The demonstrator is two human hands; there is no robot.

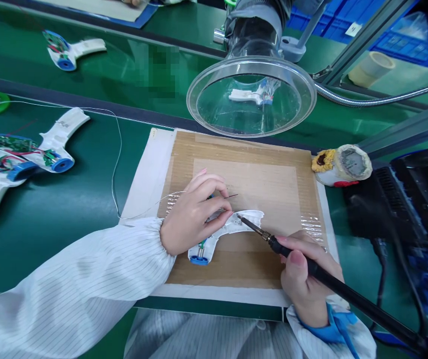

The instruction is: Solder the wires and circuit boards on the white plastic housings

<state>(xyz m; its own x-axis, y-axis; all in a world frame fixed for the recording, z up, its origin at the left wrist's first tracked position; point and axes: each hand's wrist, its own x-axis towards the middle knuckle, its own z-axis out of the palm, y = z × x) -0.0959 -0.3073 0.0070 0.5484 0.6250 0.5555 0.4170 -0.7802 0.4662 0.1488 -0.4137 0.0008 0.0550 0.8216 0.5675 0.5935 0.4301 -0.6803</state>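
Our right hand is gripping a soldering iron; beneath our left hand, probably pinching wire, a white shell is lying.

I find the soldering iron in my right grip metal-shafted; housing, smooth white plastic; board, brown cardboard, glossy and wrinkled sideways; surface, smooth, faintly glossy; sleeve, cloth.

There are five white housings, one soldering iron and one clear hood.
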